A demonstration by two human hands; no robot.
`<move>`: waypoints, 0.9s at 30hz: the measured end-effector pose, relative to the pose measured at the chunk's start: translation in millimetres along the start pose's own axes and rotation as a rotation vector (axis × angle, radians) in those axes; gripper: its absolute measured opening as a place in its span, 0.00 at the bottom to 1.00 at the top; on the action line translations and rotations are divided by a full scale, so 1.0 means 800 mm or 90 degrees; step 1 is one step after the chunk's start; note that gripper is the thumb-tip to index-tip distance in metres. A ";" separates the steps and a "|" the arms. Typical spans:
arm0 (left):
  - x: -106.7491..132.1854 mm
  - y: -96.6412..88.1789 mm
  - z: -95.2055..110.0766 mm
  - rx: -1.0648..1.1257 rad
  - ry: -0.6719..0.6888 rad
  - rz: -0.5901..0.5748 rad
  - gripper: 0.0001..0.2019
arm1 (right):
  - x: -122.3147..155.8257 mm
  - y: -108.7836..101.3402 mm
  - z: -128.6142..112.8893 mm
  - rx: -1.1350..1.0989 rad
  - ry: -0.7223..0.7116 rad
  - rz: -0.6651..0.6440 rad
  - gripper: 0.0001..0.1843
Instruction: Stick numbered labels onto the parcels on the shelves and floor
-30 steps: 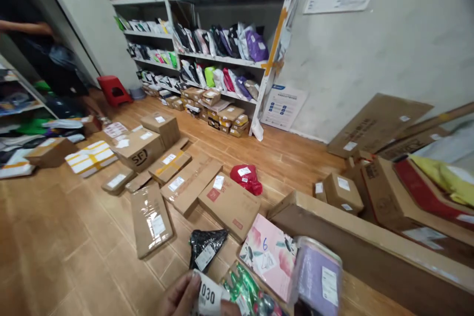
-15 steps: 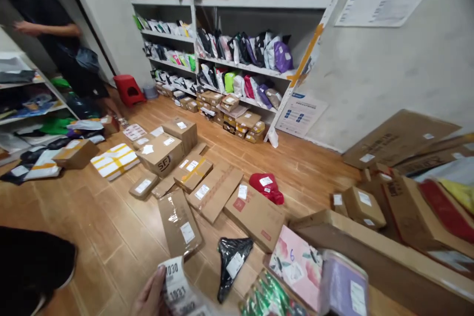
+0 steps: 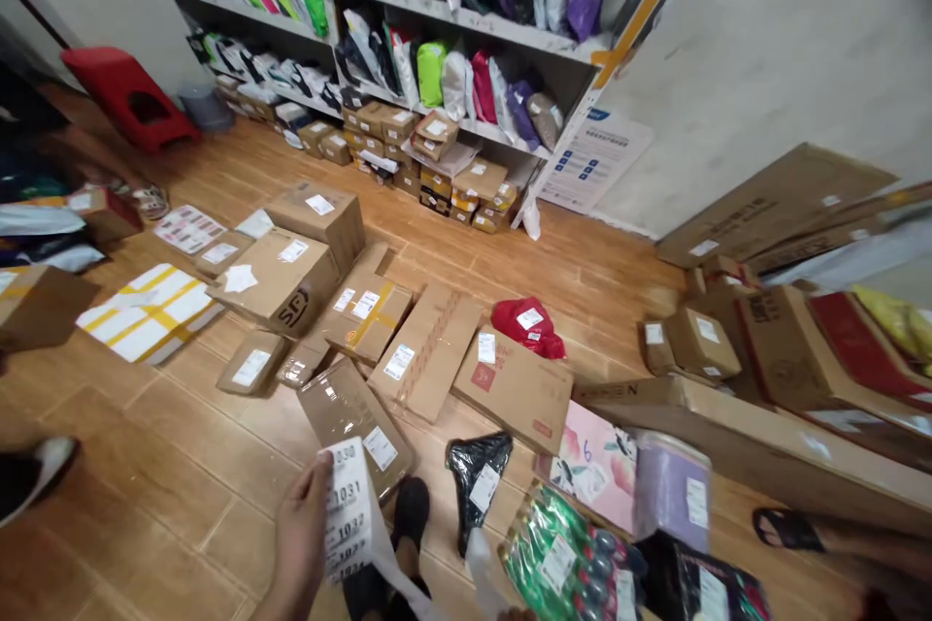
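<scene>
My left hand (image 3: 301, 536) is low in the middle of the view, closed on a strip of white stickers (image 3: 348, 507) printed with numbers such as 1031 and 1032. The strip trails down towards the bottom edge. Only a sliver of my right hand (image 3: 518, 614) shows at the bottom edge, next to a white paper tail (image 3: 482, 569); its fingers are hidden. Just beyond the stickers lie a taped brown parcel (image 3: 349, 417) and a black plastic mailer (image 3: 477, 477). A green shiny package (image 3: 557, 553) lies to the right.
Many cardboard boxes (image 3: 281, 277) and parcels cover the wooden floor (image 3: 146, 466). Shelves (image 3: 466, 19) full of mailers line the far wall. A red stool (image 3: 127, 92) stands at the back left. A long carton (image 3: 757, 446) lies at the right, with a sandalled foot (image 3: 790, 529) near it.
The view has tilted down and moved closer to the parcels. My left hand has risen with the sticker strip, which shows more of its numbers. The person at the left has left the view.
</scene>
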State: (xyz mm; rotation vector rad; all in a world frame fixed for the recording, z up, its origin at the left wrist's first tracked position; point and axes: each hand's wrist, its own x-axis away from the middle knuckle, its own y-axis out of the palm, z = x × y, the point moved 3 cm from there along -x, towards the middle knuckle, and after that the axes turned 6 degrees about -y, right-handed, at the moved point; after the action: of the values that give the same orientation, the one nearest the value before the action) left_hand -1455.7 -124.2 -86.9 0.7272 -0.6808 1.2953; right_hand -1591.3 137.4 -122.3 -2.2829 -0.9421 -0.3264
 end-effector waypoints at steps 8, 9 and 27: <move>-0.103 0.064 -0.077 -0.265 0.118 -0.100 0.28 | -0.172 0.103 -0.067 -0.229 -0.174 -0.110 0.17; -0.118 0.067 -0.081 -0.289 0.129 -0.095 0.28 | -0.186 0.113 -0.070 -0.257 -0.167 -0.085 0.16; -0.345 0.015 -0.093 -0.559 0.142 -0.185 0.28 | -0.327 0.296 0.016 -0.294 -0.020 -0.048 0.10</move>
State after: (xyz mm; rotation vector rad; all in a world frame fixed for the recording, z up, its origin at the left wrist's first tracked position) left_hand -1505.0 -228.1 -349.1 -0.0420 -0.8306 0.6815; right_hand -1611.6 -124.0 -359.2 -2.6757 -1.0570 -0.5935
